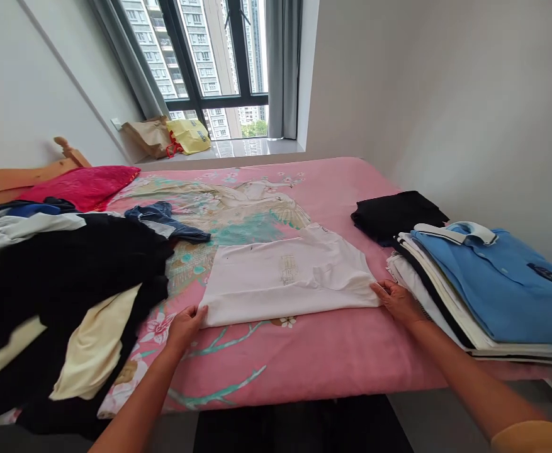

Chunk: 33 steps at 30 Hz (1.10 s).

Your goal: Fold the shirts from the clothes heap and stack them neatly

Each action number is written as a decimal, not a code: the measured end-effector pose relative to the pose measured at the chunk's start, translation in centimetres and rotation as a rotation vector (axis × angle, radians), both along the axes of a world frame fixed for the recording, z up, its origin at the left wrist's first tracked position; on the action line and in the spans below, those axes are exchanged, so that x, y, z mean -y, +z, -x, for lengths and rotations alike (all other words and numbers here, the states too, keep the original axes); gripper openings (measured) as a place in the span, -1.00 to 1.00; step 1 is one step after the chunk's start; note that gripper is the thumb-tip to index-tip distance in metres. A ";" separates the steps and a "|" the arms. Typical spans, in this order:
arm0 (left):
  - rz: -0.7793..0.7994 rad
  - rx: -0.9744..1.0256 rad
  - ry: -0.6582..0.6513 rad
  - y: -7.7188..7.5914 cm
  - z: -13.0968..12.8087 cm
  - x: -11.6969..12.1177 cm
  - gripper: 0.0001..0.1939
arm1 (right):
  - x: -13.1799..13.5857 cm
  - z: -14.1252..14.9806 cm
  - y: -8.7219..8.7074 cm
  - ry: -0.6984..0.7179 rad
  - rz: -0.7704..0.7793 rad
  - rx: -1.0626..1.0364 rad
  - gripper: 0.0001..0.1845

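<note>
A white T-shirt (252, 277) with a small pale print lies on the pink bed, its near side folded over lengthwise. My left hand (187, 325) pinches the shirt's near left corner between thumb and fingers. At the near right end, by the shoulder, my right hand (397, 302) grips the fabric's edge. The shirt rests flat between both hands, with some wrinkles toward its right part.
Folded clothes topped by a blue polo shirt (497, 283) are stacked at the right, with folded black garments (396, 214) behind. A loose heap of clothes (77, 270) covers the left, near a red pillow (82, 185). Bags (188, 135) sit on the windowsill.
</note>
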<state>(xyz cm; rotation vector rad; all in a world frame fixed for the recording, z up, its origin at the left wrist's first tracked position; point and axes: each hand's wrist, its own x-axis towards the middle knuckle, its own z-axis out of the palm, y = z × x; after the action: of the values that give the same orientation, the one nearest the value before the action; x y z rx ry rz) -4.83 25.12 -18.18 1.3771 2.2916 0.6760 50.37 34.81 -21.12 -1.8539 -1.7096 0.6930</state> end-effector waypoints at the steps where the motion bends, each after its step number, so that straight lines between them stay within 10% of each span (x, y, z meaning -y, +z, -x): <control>1: 0.012 -0.052 -0.005 0.0 -0.2 -0.1 -0.57 | -0.1 0.1 -0.2 -0.030 0.012 0.042 -0.49; 8: 0.028 -0.223 -0.036 0.1 -0.6 1.1 -0.61 | 1.0 0.1 1.0 -0.009 0.026 0.317 -0.46; 19: 0.034 -0.446 -0.181 -0.3 -1.1 12.6 -0.63 | 12.9 -2.0 0.0 0.023 0.078 0.298 -0.45; 33: 0.137 -0.337 -0.105 -0.2 -0.5 12.6 -0.43 | 14.1 -3.6 1.2 0.081 0.088 -0.113 -0.44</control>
<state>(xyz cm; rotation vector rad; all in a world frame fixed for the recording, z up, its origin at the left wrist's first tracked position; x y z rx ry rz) -4.29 12.51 -18.41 1.6328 2.4408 0.2624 53.95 20.70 -19.96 -1.7748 -1.7137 0.9018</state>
